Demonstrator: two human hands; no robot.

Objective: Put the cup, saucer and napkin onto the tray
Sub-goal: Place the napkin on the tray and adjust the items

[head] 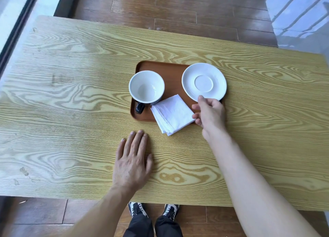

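Left hand (132,163) flat; right hand (210,113) pinching saucer (204,81).

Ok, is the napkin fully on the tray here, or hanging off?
Hanging off. The folded napkin lies across the tray's near edge, its near corner resting on the table.

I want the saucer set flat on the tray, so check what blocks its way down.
Nothing visible blocks it. The saucer, pinched at its near rim by the right hand, sits over the tray at its bare right end, beside the cup and napkin.

Light wood-grain table (71,94); dark brown plank floor (178,14); bright glass panel (10,14) at left.
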